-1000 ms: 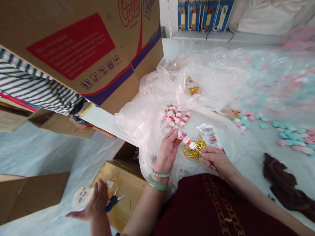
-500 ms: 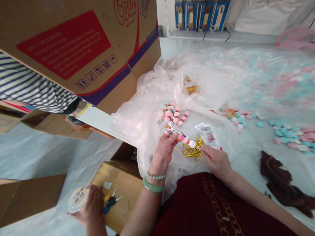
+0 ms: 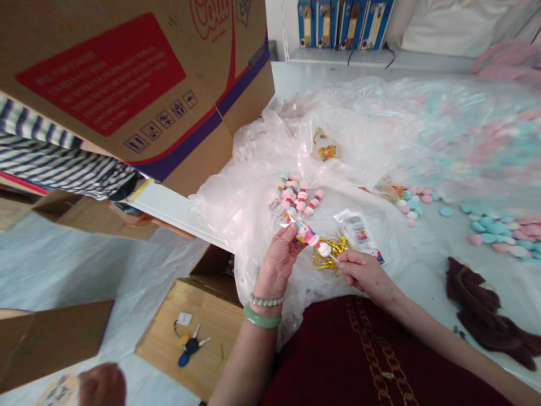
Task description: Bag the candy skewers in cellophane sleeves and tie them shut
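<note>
My left hand [image 3: 279, 252] pinches a small clear printed plastic bag [image 3: 303, 230]. A candy skewer [image 3: 324, 249] sits partly inside that bag, with white and pink pieces showing at its lower end. The fingers of my right hand [image 3: 364, 272] are closed on the skewer's thin white stick. Under the skewer lies a pile of gold twist ties [image 3: 338, 245]. Several finished-looking candy skewers [image 3: 301, 195] rest just beyond my left hand. A stack of flat printed bags [image 3: 357, 228] lies beyond my right hand.
A large cardboard box [image 3: 169, 84] stands at the left. Crumpled plastic sheeting [image 3: 270, 152] covers much of the table, with loose pastel candies [image 3: 492, 228] at the right. A brown cloth [image 3: 473, 299] lies near me. Keys [image 3: 192, 345] rest on a wooden stool [image 3: 160, 338]; another person's hand [image 3: 102, 384] is at lower left.
My right hand has moved slightly left with the stick, and the skewer has shifted left too. The other person's hand, with a round container, has moved down and left, off the stool.
</note>
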A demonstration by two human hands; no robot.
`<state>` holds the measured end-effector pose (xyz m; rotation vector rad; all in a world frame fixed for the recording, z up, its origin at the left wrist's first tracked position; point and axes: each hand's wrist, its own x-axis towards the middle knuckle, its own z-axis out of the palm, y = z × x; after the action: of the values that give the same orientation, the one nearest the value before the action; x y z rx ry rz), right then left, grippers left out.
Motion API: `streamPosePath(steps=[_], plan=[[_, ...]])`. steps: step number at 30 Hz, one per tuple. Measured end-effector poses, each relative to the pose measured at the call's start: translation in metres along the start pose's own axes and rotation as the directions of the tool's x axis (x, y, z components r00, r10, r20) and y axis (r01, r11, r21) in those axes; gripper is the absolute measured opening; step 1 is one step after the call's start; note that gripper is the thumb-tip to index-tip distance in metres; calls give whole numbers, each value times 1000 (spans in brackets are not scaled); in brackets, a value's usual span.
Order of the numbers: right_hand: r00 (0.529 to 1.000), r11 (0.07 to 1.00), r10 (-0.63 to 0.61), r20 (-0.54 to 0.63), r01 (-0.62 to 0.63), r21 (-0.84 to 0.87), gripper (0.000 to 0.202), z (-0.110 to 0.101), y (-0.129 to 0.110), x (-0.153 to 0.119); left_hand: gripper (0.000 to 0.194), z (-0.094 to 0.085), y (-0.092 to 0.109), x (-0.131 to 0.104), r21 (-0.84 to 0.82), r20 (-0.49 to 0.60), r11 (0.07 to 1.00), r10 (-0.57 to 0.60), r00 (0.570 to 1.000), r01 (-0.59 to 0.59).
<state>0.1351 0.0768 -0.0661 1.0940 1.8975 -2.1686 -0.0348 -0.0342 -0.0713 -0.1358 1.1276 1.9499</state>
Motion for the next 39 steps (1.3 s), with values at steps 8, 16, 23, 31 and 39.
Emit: streamPosePath(steps=[8, 16, 23, 31, 39], plan=[[910, 824, 168, 378, -340, 453, 22, -7, -4, 2, 26, 5, -5, 3, -57, 80, 992, 119, 990, -114], [793, 625, 154, 589, -541, 563, 21, -18, 6, 13, 25, -2, -11, 7, -118, 51, 990, 89, 995, -83], [943, 843, 154, 296, -282, 458, 21, -3, -3, 5, 31, 7, -15, 3, -78, 53, 991, 112, 992, -107], [1000, 1000, 8, -17, -8, -10, 10, 5, 6, 8, 25, 5, -16, 3, -60, 13, 993, 107, 994, -107], [995, 993, -72, -61, 66, -102, 14, 14, -3, 13, 23, 18, -18, -6, -9, 44, 995, 100, 994, -99]])
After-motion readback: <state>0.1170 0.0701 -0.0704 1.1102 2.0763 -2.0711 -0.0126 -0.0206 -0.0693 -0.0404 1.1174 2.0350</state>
